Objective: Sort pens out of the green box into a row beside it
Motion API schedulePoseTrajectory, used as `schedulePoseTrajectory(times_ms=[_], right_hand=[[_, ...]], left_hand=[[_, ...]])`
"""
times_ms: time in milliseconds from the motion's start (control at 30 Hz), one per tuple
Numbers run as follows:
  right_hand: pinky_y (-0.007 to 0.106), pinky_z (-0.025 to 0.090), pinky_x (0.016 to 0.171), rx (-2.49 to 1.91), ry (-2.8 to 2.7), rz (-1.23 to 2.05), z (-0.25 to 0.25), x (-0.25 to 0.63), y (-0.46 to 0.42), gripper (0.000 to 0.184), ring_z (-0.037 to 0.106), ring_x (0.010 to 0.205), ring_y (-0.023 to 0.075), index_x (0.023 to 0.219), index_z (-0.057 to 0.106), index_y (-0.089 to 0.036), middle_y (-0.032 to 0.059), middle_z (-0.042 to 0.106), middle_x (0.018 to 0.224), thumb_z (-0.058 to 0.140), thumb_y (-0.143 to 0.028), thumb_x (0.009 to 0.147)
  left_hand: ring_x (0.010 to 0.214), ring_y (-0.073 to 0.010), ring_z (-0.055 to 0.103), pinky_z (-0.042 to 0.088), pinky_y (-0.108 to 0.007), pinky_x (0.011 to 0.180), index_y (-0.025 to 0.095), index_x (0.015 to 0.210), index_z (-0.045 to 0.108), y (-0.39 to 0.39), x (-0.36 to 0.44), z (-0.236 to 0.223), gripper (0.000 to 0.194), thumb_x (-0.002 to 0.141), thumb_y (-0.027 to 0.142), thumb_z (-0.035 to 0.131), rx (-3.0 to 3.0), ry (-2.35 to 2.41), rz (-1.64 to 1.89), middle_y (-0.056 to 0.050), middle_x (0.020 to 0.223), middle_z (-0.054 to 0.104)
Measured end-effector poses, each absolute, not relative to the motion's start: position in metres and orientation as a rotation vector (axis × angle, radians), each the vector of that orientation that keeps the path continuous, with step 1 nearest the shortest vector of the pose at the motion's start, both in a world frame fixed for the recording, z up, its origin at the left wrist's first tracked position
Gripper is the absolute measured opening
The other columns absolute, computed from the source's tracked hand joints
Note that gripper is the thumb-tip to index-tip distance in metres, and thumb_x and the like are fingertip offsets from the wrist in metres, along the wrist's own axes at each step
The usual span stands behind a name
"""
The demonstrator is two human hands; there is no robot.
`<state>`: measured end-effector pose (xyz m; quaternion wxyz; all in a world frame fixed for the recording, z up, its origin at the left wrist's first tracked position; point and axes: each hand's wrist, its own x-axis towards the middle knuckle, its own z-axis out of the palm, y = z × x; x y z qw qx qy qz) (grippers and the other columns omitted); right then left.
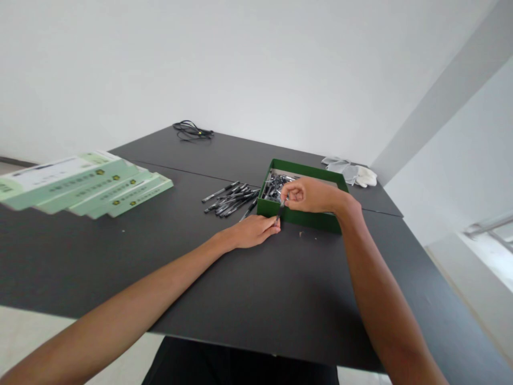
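My right hand [308,195] pinches a black pen [281,209] between thumb and fingers, just over the front wall of a green cardboard box [300,218]. My left hand [252,231] lies low on the tabletop, its fingertips at the pen's lower end. Whether those fingers grip the pen is hidden. The box holds a heap of black pens [276,184], partly behind my right hand. More black pens [230,199] lie loose in a pile on the table, left of the box and just beyond my left hand.
The dark grey table [256,305] has a seam across it. Pale green flat packages [80,182] are stacked in an overlapping row at the left. A black cable [192,131] lies at the far edge, and white gloves [352,174] lie behind the box.
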<state>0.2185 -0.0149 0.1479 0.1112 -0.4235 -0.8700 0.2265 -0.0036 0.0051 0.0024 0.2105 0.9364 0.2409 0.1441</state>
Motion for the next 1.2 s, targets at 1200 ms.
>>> schedulePoseTrajectory(times_ms=[1200], right_hand=[[0.026, 0.036, 0.065, -1.374, -2.498, 0.711, 0.147, 0.239, -0.004, 0.023, 0.055, 0.07, 0.0136, 0.1, 0.073, -0.02, -0.0011, 0.066, 0.078, 0.072, -0.038, 0.087]], left_hand=[[0.09, -0.0212, 0.067, 0.048, -0.031, 0.081, 0.021, 0.105, 0.056, 0.004, -0.004, 0.004, 0.026, 0.11, 0.039, 0.038, 2.607, 0.664, 0.395, -0.006, 0.1, 0.07]])
